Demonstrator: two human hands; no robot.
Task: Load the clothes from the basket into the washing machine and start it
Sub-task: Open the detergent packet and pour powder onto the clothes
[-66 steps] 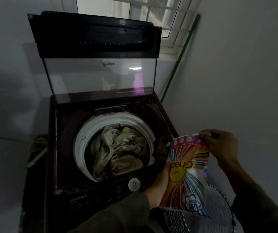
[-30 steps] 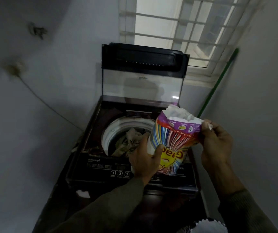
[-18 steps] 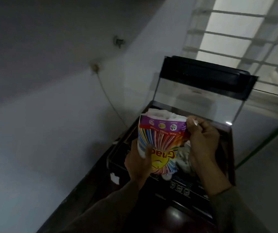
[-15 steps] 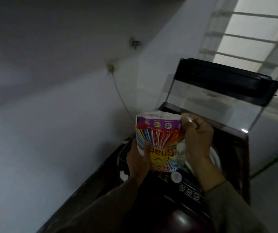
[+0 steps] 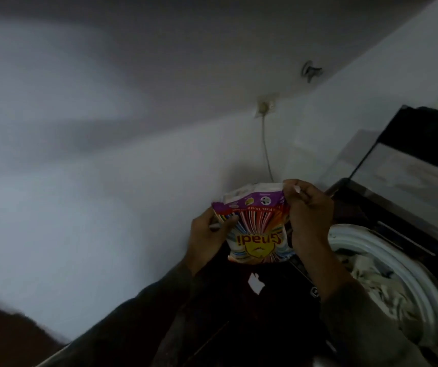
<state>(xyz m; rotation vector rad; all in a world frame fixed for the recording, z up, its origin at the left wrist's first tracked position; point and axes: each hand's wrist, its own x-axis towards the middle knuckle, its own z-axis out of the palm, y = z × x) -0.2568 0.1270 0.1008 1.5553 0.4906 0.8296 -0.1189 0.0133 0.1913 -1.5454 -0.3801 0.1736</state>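
Right of your right grip (image 5: pixel 308 219) stands one dark, boxy washing machine (image 5: pixel 366 207), its glass lid (image 5: pixel 408 181) raised. Crumpled pale clothes (image 5: pixel 376 284) lie in its round white drum (image 5: pixel 404 264), below that grip. One glossy striped detergent packet (image 5: pixel 257 230) sits between your two grips: your left grip (image 5: pixel 205 240) clasps its side, the right pinches its crinkled top edge.

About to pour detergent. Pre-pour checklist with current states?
1. Grip on detergent packet: left hand holds its side, right hand pinches its top edge. Ok.
2. Packet mouth open: cannot tell.
3. Access: lid raised. Ok.
4. Load: clothes in the drum. Ok.
5. Packet over the drum opening: not ok, it sits left of it.
6. Power: cord at the wall socket. Ok.
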